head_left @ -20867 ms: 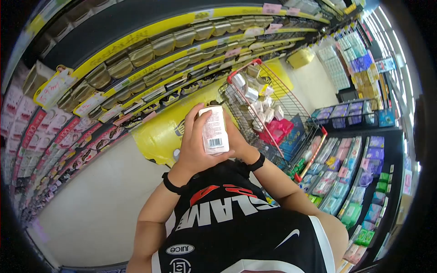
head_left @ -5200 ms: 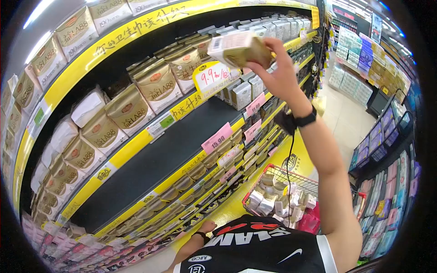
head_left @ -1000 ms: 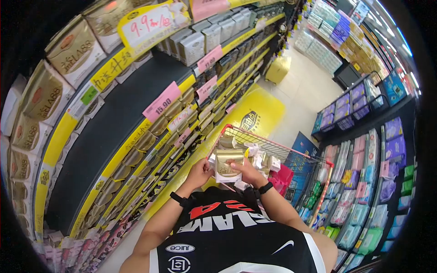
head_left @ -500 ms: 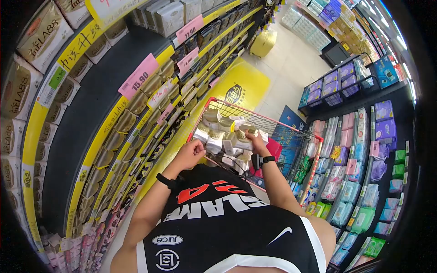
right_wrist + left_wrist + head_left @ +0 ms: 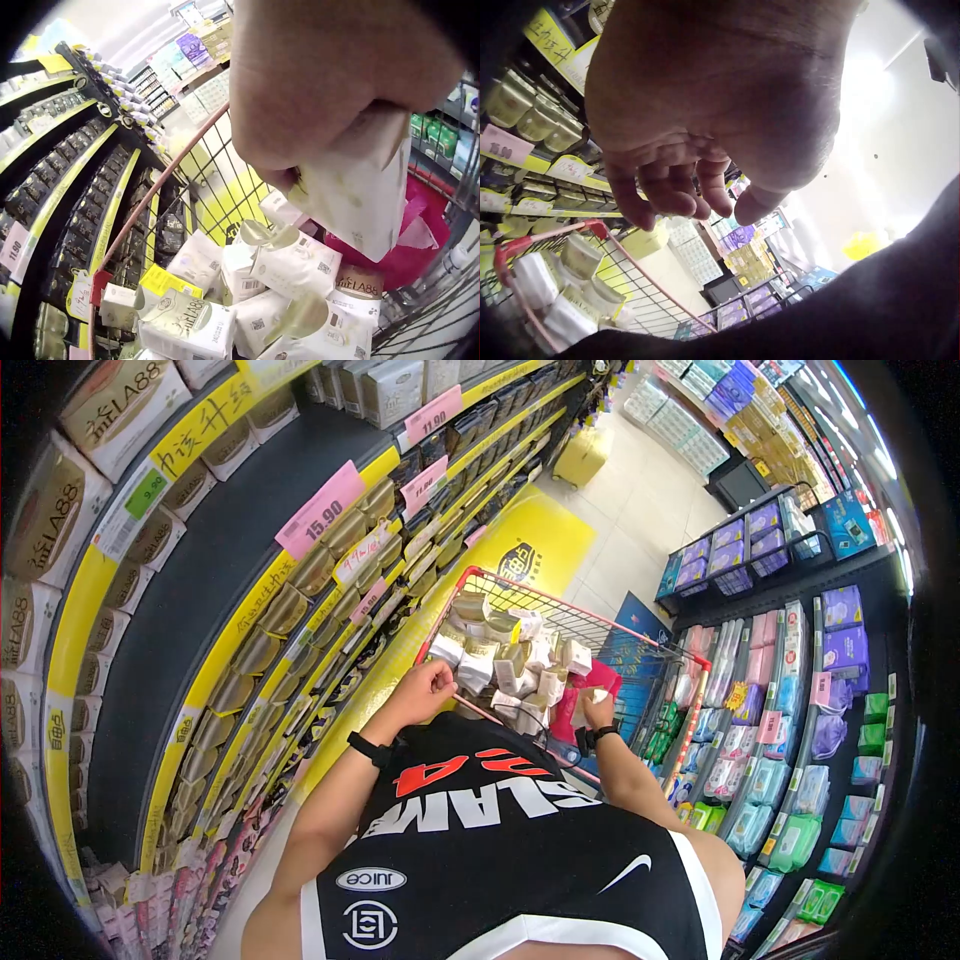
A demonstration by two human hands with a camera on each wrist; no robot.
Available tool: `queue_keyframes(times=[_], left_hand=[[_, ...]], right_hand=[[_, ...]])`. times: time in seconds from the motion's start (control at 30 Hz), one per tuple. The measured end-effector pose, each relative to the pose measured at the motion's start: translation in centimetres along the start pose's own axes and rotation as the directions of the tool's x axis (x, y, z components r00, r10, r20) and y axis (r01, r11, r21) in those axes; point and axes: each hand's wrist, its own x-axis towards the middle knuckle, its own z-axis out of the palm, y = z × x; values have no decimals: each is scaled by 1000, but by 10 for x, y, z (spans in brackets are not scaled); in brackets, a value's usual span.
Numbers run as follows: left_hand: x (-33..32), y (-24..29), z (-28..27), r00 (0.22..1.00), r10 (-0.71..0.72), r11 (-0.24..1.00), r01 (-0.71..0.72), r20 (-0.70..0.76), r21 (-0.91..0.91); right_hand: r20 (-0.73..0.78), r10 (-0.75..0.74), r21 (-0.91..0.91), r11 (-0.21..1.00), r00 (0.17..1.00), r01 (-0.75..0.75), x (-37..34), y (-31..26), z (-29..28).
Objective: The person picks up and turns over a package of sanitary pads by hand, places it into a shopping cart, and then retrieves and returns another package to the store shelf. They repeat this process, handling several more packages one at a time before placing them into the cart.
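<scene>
Over the right side of the shopping cart (image 5: 560, 603), my right hand (image 5: 600, 710) grips a white pack of sanitary pads (image 5: 360, 187). The right wrist view shows this pack hanging from the hand above a pink bag (image 5: 386, 259). My left hand (image 5: 425, 690) hangs loosely curled beside the cart's near left corner, holding nothing; its palm and fingers show in the left wrist view. Several gold-and-white packs (image 5: 187, 326) lie piled and tilted in the cart, one with a yellow label. Part of the gripped pack is hidden by my right hand.
Long shelves (image 5: 225, 525) of gold-and-white packs with price tags run along the left. Stocked shelves (image 5: 760, 760) stand close on the right. A yellow suitcase-like box (image 5: 582, 457) stands on the floor ahead, past a yellow floor mat (image 5: 530, 540).
The gold-and-white pack I held in both hands has gone down among the packs in the cart. My right hand has moved right, towards the pink bag; my left hand has come away empty.
</scene>
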Motion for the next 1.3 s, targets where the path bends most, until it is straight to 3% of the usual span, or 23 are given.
queue_keyframes(times=[0.1, 0.2, 0.27, 0.33, 0.53, 0.63, 0.67, 0.73, 0.8, 0.83, 0.87, 0.93, 1.0, 1.07, 1.1, 1.2, 1.27, 1.3], left_hand=[[1, 0, 2, 1000, -5, 1000, 5, 16, -18], [-2, 2, 1, 1000, 20, 1000, -20, 17, -8], [-5, 1, -1, 999, 38, 999, -38, 18, -3], [-8, -2, -3, 1000, 16, 1000, -16, 4, 2], [-24, -19, -12, 999, -21, 997, 19, -24, -78], [-31, -31, -13, 999, -44, 992, 43, -13, -121], [-34, -34, -12, 998, -62, 991, 63, 10, -119], [-36, -34, -16, 994, -90, 989, 96, 58, -109], [-34, -44, -13, 990, -87, 990, 98, 109, -98], [-32, -46, -12, 986, -94, 990, 107, 138, -92], [-30, -48, -10, 981, -98, 990, 114, 169, -84], [-23, -50, -8, 967, -87, 993, 103, 240, -56], [-13, -52, -4, 952, -66, 995, 86, 299, -55], [-1, -49, -2, 938, -44, 996, 67, 343, -55], [5, -47, -1, 931, -33, 997, 57, 363, -56], [25, -51, 4, 902, 10, 1000, 1, 432, -25], [37, -45, 6, 898, 37, 999, -32, 438, -19], [41, -42, 6, 898, 56, 998, -54, 436, -16]], right_hand=[[39, 3, -105, 994, 999, 1, -1, -11, -1], [-93, -43, 23, 999, 995, 46, 10, -28, -2], [-148, -141, 103, 982, 979, 157, 21, -39, -2], [-58, -284, 200, 936, 957, 290, 46, -42, -1], [70, -392, 308, 883, 917, 353, 50, -101, -10], [238, -314, 313, 921, 919, 233, 32, -120, -6], [341, -273, 345, 927, 900, 150, 20, -124, -4], [479, -324, 403, 907, 816, 124, -2, -107, 15], [529, -476, 86, 854, 703, 514, -30, -75, 35], [541, -474, -104, 782, 695, 614, -63, -74, 32], [597, -363, -227, 778, 715, 585, -92, -73, 25], [710, -227, -276, 781, 667, 561, -127, -32, 32], [536, -358, -226, 811, 764, 539, -176, -4, 19], [356, -501, -294, 741, 789, 604, -215, 12, 9], [382, -472, -285, 757, 794, 588, -227, 18, 2], [381, -265, -199, 912, 885, 359, -267, 54, 2], [561, 165, -468, 872, 811, 146, -280, 53, -1], [653, 245, -476, 869, 717, 136, -282, 57, 0]])
